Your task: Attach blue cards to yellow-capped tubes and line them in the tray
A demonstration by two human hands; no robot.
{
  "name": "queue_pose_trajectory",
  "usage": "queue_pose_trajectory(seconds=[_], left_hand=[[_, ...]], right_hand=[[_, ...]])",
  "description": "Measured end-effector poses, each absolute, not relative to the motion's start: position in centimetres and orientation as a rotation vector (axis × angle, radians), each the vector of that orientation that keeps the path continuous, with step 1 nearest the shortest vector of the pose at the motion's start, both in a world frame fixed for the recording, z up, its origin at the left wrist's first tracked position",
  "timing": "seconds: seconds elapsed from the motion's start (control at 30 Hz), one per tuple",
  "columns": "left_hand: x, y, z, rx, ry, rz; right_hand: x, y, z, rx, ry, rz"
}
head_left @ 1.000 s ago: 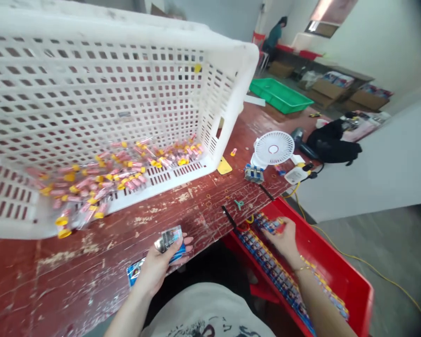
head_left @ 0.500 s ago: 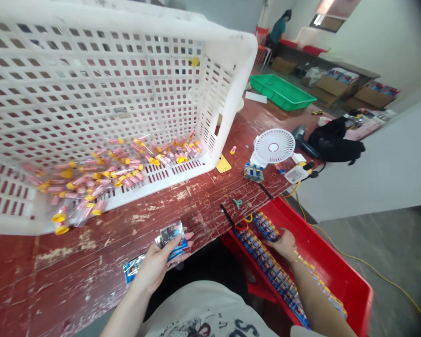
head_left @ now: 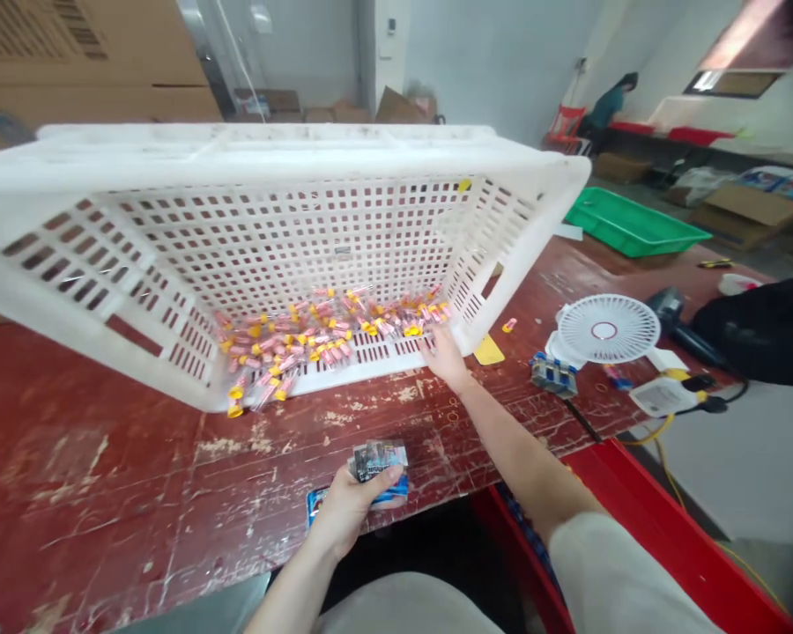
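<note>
My left hand (head_left: 352, 504) is closed on a small stack of blue and silver printed packets (head_left: 381, 458) above the table's front edge. Another blue packet (head_left: 317, 504) lies just beside it, partly covered by the hand. My right hand (head_left: 444, 354) reaches over the front lip of a white plastic crate (head_left: 304, 158) lying on its side. Its fingers are blurred near the pile inside, and whether they touch anything is unclear. That pile is made of small clear-wrapped pink tubes with yellow caps (head_left: 291, 345).
On the right stand a white fan (head_left: 604, 330), a banded bundle of packets (head_left: 553, 374) and a yellow card (head_left: 489, 350). A red bin (head_left: 661, 528) sits below the table edge. Behind are a green tray (head_left: 634, 220) and a person (head_left: 608, 107) far off.
My right hand has left the red bin and moved up and left to the crate. The left hand keeps its packets. The view has swung toward the left.
</note>
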State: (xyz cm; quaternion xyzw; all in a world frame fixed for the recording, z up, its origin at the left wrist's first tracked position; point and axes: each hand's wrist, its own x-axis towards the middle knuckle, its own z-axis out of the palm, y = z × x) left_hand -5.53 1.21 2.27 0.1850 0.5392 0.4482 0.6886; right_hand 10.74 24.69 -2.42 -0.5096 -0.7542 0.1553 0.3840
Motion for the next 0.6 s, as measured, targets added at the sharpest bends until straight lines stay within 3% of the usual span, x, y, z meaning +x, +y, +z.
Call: queue_pose_trajectory(seconds=[0.23,0.4,0.6], left_hand=[[-6.4,1.0,2.9,0.324,1.169,1.091],[-6.3,1.7,1.9,0.363,1.159,1.060],[-5.3,2.3,1.2,0.447,1.241,1.049]], right_hand=[[6.9,28.1,-3.0,-1.406,-1.793,0.538],[10.7,22.2,-2.4,-1.350,-1.654,0.625],[13.4,12.9,1.9,-0.970,-1.477,1.128]])
